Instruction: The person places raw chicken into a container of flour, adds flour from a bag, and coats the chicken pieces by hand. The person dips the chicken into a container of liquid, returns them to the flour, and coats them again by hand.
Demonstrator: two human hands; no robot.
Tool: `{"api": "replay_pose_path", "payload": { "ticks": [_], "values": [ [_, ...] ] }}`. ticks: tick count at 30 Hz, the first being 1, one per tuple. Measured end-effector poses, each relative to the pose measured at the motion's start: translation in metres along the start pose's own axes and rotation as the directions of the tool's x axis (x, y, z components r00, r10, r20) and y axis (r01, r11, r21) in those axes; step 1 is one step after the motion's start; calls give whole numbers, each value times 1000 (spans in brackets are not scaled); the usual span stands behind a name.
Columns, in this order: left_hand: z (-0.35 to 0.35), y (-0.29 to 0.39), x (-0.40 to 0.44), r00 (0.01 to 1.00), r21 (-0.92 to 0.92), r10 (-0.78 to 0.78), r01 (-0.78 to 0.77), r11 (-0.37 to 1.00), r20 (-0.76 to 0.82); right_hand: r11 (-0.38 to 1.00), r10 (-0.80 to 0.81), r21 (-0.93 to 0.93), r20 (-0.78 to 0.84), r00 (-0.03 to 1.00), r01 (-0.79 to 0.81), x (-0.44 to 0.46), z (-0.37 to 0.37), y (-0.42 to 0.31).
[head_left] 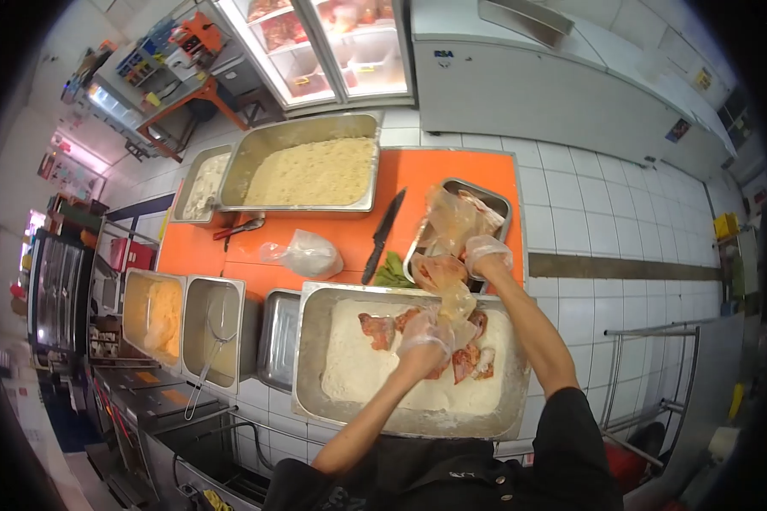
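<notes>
The fingertips of the left hand (426,332) were out of sight, so its grip could not be told; the gloved right hand (487,257) was closed on the clear bag (458,300), its contents blurred, beside the small tray (504,210). Meat pieces (377,330) lay on white powder (358,375) in the large tray (309,366); a deep pan (298,129) held a pale mix (311,175)

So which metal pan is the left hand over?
The large pan nearest the person: the left hand is over its white powder and meat pieces. The right hand is at the smaller tray; the others have none.
</notes>
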State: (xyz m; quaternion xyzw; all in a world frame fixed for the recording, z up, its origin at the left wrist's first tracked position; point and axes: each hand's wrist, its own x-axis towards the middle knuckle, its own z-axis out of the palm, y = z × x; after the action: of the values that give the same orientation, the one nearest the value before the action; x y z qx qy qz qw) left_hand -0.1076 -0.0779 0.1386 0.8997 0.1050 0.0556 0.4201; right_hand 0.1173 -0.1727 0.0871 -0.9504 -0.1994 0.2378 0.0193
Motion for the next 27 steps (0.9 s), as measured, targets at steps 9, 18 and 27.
{"api": "replay_pose_path", "payload": {
  "ticks": [9,18,27],
  "values": [
    [-39,-70,-74,956,-339,-156,64,939,-250,931,-289,228,-12,957,284,-205,-134,-19],
    [-104,-92,-76,950,-241,-264,221,945,-165,773,94,630,-229,969,74,-247,-50,-100],
    [-62,-31,24,875,132,391,-368,920,-287,956,-18,167,-788,615,241,-139,-20,-91]
  ]
}}
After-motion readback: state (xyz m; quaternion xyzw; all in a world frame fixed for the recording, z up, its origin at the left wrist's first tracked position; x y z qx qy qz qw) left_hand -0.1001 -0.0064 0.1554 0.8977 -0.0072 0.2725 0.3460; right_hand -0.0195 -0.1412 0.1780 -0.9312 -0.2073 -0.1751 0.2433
